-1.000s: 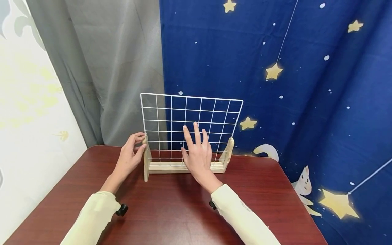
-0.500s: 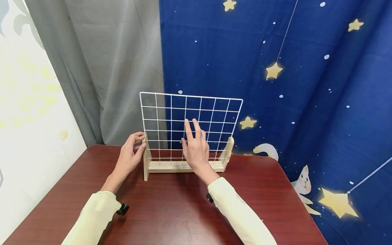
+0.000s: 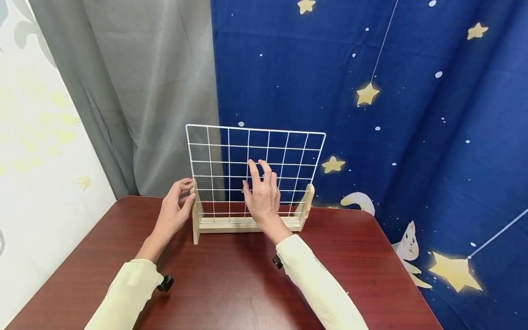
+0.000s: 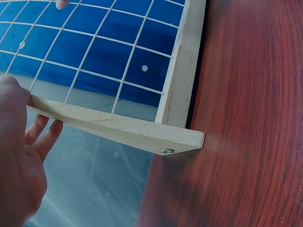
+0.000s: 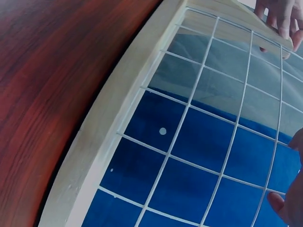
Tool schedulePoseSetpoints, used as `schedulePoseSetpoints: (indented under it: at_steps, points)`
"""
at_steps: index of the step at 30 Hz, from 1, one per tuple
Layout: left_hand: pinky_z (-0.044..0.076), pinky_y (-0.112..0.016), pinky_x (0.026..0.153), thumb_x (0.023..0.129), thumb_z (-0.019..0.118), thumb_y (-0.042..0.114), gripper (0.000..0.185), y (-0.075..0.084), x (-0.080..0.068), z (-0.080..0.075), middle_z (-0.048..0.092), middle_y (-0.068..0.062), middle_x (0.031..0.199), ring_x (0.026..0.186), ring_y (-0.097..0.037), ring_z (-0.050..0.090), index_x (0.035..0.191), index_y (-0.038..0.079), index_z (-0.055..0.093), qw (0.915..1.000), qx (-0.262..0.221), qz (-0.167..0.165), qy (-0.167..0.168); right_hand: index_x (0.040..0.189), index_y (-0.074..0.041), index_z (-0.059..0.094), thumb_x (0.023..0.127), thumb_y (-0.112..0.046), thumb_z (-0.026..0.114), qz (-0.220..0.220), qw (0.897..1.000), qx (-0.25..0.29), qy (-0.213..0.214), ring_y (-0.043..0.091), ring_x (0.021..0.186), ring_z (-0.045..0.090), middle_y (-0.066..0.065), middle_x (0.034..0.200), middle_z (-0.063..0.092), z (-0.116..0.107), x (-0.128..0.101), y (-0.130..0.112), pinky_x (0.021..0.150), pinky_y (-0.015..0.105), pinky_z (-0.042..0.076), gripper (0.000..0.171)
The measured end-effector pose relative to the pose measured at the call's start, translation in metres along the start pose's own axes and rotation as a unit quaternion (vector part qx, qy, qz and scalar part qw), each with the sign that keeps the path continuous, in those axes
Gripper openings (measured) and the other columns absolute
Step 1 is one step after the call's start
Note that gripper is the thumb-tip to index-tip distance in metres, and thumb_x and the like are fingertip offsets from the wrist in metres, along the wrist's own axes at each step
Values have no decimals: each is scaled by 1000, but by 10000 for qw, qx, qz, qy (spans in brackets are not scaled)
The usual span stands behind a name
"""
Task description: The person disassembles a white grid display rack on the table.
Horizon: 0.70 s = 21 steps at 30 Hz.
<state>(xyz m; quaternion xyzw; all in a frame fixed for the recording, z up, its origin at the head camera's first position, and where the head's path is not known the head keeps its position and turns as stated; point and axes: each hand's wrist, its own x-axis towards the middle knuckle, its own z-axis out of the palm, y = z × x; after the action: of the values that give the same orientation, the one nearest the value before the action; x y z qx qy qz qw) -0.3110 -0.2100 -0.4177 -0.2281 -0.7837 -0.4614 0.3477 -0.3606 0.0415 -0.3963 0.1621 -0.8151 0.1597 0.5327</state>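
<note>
The left hand point(image 3: 174, 208) grips the upper end of the left upright point(image 3: 196, 224), its fingers bent; in the left wrist view, two fingertips reach the upright's outer face. The right hand point(image 3: 264, 197) holds nothing: it is relaxed, fingers parted and slightly bent, in front of the white wire grid point(image 3: 248, 146). Its fingertips are at the wires, though whether they all touch cannot be told.

The grid stands up between the left upright and the right upright point(image 3: 305, 206), its lower edge running along the wooden bottom bar point(image 3: 228, 226). The whole wooden stand is on the tabletop point(image 3: 231, 284), near the middle of the far edge and well apart from both far corners. A small metal fitting point(image 4: 166, 151) shows low on the left upright.

In the head view, the right hand and wrist cover part of the grid and bar. Pale sleeves point(image 3: 128, 293) cross the tabletop's near edge, a black device point(image 3: 166, 283) at each cuff. Beyond the far edge hang a grey curtain point(image 3: 165, 91) and a blue curtain point(image 3: 297, 82) with stars.
</note>
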Motion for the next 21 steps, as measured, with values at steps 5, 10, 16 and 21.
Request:
schedulePoseSetpoints:
  at_steps: [5,10,16,21]
  points:
    - [54,-13,81,88,61,-5,20,-1,-1,1,56,-19,130,117,-36,60,106,-10,52,10000,97,7,17,132,-26,51,83,-30,68,105,9998,104,107,22,89,54,3,133,49,1,7,2,55,33,55,53]
    - [51,-6,71,88,61,-4,20,1,-1,1,56,-18,131,117,-34,60,106,-8,52,9999,50,-98,-18,127,-25,55,80,-31,67,11,9998,80,180,19,85,52,4,126,53,1,12,5,54,30,53,48]
    - [51,-7,69,90,60,-1,19,1,-1,-2,56,-13,133,120,-31,59,105,-7,51,9994,56,-285,-184,126,-26,56,80,-32,66,48,9994,96,318,18,84,54,4,125,53,-5,25,6,51,29,52,47]
    - [53,-10,71,90,61,-1,19,0,2,-3,55,-15,134,120,-33,58,105,-8,50,9991,45,-335,-253,127,-26,55,81,-31,67,-83,9992,144,351,18,85,53,3,127,52,-10,43,5,50,29,51,48]
